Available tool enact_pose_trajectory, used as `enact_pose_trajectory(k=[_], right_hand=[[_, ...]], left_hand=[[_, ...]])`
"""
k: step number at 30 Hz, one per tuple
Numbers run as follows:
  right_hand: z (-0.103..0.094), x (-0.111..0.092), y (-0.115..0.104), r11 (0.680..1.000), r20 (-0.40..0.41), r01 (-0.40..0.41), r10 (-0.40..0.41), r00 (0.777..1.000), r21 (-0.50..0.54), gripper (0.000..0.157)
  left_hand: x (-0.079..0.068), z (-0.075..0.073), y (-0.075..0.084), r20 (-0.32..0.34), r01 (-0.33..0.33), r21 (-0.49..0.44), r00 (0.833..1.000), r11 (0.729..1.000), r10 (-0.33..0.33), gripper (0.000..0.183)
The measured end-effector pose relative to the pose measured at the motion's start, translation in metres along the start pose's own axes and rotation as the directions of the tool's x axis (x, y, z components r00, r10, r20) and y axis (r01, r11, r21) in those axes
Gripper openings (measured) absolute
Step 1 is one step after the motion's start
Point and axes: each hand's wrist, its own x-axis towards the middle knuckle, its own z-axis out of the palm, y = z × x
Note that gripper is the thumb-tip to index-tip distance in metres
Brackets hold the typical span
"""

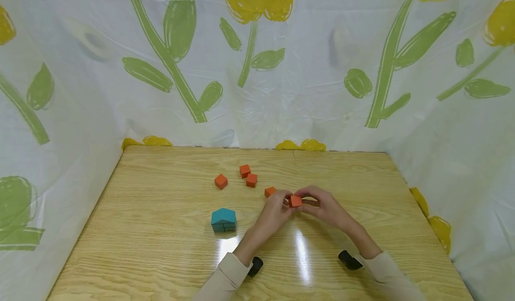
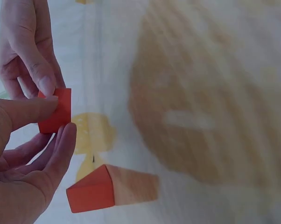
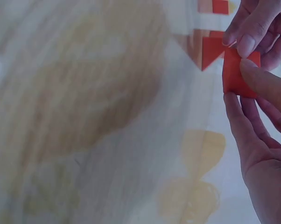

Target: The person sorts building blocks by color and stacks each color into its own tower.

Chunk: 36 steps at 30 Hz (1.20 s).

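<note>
Both hands meet over the right-centre of the table at a small red block [image 1: 295, 201]. My left hand [image 1: 275, 214] pinches the block from the left. From the right, my right hand [image 1: 326, 207] grips it, thumb on one face and fingers underneath. In the left wrist view the red block [image 2: 62, 112] sits between both hands' fingertips; the right wrist view shows the same block [image 3: 233, 77] with a thumb of each hand on it. Just beyond the left hand lies another red block [image 1: 270, 191], partly hidden; its sloped face shows in the left wrist view.
Two red blocks [image 1: 251, 180] [image 1: 245, 171] lie close together farther back, with a third red block [image 1: 221, 181] to their left. A teal house-shaped stack [image 1: 223, 224] stands left of the left forearm. Flower-printed cloth [image 1: 257, 113] walls in the wooden table [image 1: 161, 256].
</note>
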Motion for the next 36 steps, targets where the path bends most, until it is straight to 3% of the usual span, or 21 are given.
enact_pose_trajectory(k=[19,26,36], right_hand=[[0.029,-0.012,-0.004,0.989,0.13,-0.097,0.082,0.988,0.115,0.034],[0.035,-0.011,-0.005,0.986,0.144,-0.126,0.11,0.983,0.11,0.035],[0.026,-0.006,-0.01,0.987,0.133,-0.157,0.158,0.978,-0.015,0.034]], left_hand=[[-0.034,-0.01,-0.011,0.099,-0.019,0.047,0.995,0.999,0.015,0.026],[-0.039,-0.011,-0.014,0.107,-0.004,0.075,0.994,0.997,-0.004,0.024],[-0.037,-0.013,-0.016,0.111,0.015,-0.026,0.994,1.0,-0.012,0.023]])
